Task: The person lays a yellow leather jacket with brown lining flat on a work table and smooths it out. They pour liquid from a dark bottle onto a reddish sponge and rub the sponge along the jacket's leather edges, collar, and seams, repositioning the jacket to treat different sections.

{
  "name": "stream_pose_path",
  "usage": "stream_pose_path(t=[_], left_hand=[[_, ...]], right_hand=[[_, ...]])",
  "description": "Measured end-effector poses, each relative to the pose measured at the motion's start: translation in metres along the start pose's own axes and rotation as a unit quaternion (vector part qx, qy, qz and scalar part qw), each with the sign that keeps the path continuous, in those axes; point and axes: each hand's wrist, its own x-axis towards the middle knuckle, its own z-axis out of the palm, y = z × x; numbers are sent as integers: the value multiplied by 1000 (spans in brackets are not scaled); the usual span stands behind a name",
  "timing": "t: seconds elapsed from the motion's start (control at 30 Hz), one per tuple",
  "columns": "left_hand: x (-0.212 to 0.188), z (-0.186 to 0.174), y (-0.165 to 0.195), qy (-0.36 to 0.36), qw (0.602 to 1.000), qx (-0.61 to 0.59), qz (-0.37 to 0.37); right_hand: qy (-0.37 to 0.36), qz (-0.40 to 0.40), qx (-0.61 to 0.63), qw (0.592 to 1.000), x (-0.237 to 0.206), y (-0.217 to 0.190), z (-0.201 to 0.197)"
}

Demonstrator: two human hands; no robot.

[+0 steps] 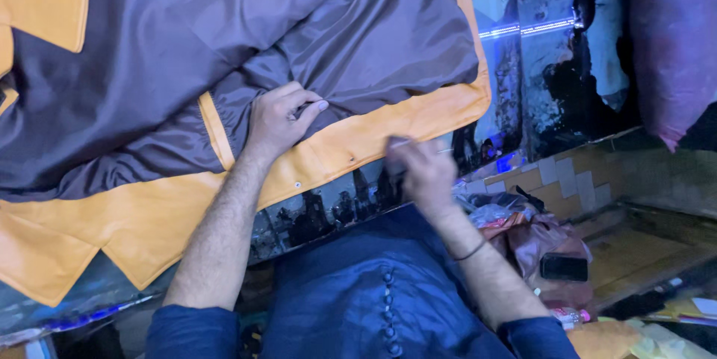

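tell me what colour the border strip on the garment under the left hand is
Orange, edging the dark purple-grey garment; the border strip shows best in the head view.

A dark grey garment (246, 38) of smooth, faintly sheeny woven cloth, much like satin lining, is seen spread out and creased into soft folds. Its orange border (149, 224) is shown as a thicker, matt cloth, set with small shiny metal snaps (297, 186). The fabric is pressed by the bare left hand (276, 120). The table surface (321, 213) beneath is rendered glossy and reflective. On the near right, crinkled glossy plastic bags (523, 232) are seen.
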Motion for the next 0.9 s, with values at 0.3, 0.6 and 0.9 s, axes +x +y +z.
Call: stream_pose_path(t=[0.3, 0.6, 0.9], left_hand=[[0, 2, 8, -11, 999, 36, 12], [1, 2, 7, -9, 999, 39, 1], [1, 2, -1, 5, 1000, -6, 9]], right_hand=[[-19, -32, -67, 997, -2, 64, -30], [-46, -92, -24, 994, -4, 77, -34], [-69, -123, 51, 989, 37, 16, -3]])
